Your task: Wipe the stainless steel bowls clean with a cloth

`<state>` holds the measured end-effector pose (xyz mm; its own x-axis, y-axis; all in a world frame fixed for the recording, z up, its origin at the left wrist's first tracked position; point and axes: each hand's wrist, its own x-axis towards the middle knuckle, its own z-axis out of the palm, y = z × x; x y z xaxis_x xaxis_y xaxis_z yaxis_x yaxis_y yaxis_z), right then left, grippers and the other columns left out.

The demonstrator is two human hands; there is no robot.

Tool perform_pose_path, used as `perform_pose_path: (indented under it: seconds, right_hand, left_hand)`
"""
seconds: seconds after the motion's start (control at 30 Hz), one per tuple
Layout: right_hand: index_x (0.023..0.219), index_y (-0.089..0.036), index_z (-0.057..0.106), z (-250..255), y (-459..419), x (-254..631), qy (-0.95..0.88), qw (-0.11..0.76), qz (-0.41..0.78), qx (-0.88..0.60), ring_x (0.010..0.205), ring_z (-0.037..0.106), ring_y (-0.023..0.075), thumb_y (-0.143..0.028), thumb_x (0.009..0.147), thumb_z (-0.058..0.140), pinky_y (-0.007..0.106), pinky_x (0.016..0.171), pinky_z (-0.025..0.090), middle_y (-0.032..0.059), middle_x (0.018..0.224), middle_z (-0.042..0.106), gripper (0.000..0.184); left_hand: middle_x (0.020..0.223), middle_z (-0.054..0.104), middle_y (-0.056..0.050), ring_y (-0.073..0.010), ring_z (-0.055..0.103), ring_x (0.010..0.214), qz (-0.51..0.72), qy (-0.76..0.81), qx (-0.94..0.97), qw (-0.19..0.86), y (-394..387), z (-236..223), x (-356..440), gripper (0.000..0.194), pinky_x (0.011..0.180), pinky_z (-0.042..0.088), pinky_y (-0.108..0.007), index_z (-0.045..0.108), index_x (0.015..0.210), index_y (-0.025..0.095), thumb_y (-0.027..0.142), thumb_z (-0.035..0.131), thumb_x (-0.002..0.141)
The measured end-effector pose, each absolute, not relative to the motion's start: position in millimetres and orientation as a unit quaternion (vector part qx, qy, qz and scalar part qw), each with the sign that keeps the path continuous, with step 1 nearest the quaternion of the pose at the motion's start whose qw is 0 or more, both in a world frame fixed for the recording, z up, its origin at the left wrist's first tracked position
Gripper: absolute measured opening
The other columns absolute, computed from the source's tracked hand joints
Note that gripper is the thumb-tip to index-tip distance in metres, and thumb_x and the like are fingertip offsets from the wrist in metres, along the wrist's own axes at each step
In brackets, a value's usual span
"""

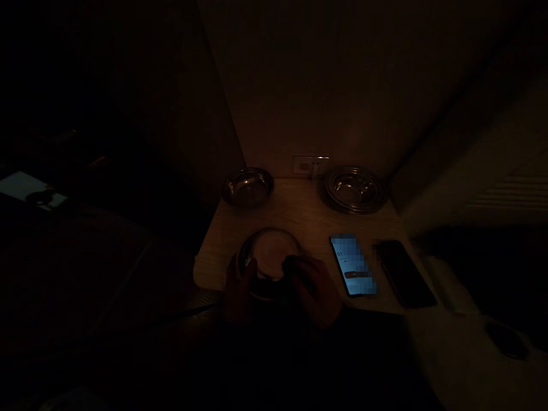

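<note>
Steadying the bowl (274,248) near the front of the tabletop (295,208), the left hand (240,282) has its thumb at the rim and its fingers along the outside, a closed grip as far as the dark lets one see. The right hand (317,285) is curled around a small dark item (293,264) at the bowl's right side; whether that item presses on the metal, I cannot tell. With both hands at it, this bowl looks to be mid-work, not finished. A lone dish (248,194) stands at back left and a stack (355,197) at back right; neither shows clearly as handled or waiting, so what is left cannot be judged. A lit phone (351,265) and a dark slab (406,274) lie to the right.
</note>
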<state>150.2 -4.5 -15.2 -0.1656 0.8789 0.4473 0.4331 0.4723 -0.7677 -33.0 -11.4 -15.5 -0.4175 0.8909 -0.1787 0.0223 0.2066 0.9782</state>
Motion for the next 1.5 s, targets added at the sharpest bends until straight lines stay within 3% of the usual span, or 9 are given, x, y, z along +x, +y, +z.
perform_pose_path:
  seconds: [0.1, 0.23, 0.47, 0.9, 1.33, 1.5]
  right_hand:
    - [0.119, -0.019, 0.057, -18, -6, 156, -0.81, 0.415, 0.142, -0.389, 0.106, 0.052, 0.0241, -0.015, 0.087, 0.05, 0.043, 0.088, 0.048, 0.0097, 0.118, 0.06, 0.033]
    - [0.117, -0.015, 0.059, -23, -1, 169, -0.848, 0.376, 0.071, -0.366, 0.1, 0.052, 0.0239, -0.009, 0.086, 0.045, 0.04, 0.082, 0.051, 0.0115, 0.114, 0.062, 0.035]
    - [0.111, -0.018, 0.063, -8, 3, 144, -0.868, 0.358, 0.02, -0.343, 0.096, 0.052, 0.0222, -0.018, 0.092, 0.045, 0.037, 0.076, 0.048, 0.0058, 0.111, 0.067, 0.027]
    - [0.107, -0.022, 0.066, -17, -1, 151, -0.863, 0.367, 0.027, -0.345, 0.094, 0.054, 0.0196, -0.019, 0.092, 0.045, 0.033, 0.075, 0.049, 0.0039, 0.107, 0.069, 0.026]
    - [0.108, -0.016, 0.065, -12, 8, 169, -0.865, 0.349, 0.029, -0.36, 0.094, 0.052, 0.0223, -0.015, 0.089, 0.044, 0.037, 0.078, 0.049, 0.0064, 0.109, 0.067, 0.029]
    - [0.107, -0.018, 0.066, -5, 13, 156, -0.875, 0.338, 0.046, -0.344, 0.097, 0.051, 0.0218, -0.015, 0.089, 0.047, 0.035, 0.078, 0.046, 0.0055, 0.112, 0.066, 0.026]
  left_hand:
    - [0.135, 0.05, -0.008, -0.0294, 0.038, 0.131, 0.496, 0.688, 0.33, 0.413, -7, -13, -36, 0.036, 0.11, 0.027, -0.039, 0.068, 0.098, 0.021, 0.039, 0.071, 0.067]
    - [0.124, 0.057, -0.014, -0.0304, 0.053, 0.115, 0.463, 0.723, 0.285, 0.426, -2, -6, -34, 0.05, 0.1, 0.039, -0.045, 0.06, 0.114, 0.019, 0.053, 0.058, 0.077]
    - [0.118, 0.061, -0.01, -0.0252, 0.058, 0.107, 0.45, 0.723, 0.287, 0.438, -3, 5, -23, 0.053, 0.091, 0.045, -0.036, 0.055, 0.12, 0.02, 0.049, 0.061, 0.076]
    - [0.115, 0.063, -0.009, -0.0241, 0.06, 0.104, 0.445, 0.71, 0.277, 0.47, -1, 5, -27, 0.052, 0.087, 0.047, -0.034, 0.057, 0.117, 0.022, 0.052, 0.062, 0.074]
    - [0.116, 0.062, -0.008, -0.0238, 0.06, 0.104, 0.454, 0.693, 0.263, 0.495, 2, 14, -25, 0.05, 0.083, 0.048, -0.032, 0.055, 0.119, 0.02, 0.047, 0.061, 0.077]
    - [0.116, 0.062, -0.009, -0.0247, 0.058, 0.107, 0.445, 0.709, 0.31, 0.451, 3, 16, -26, 0.049, 0.09, 0.044, -0.036, 0.056, 0.114, 0.02, 0.048, 0.063, 0.075]
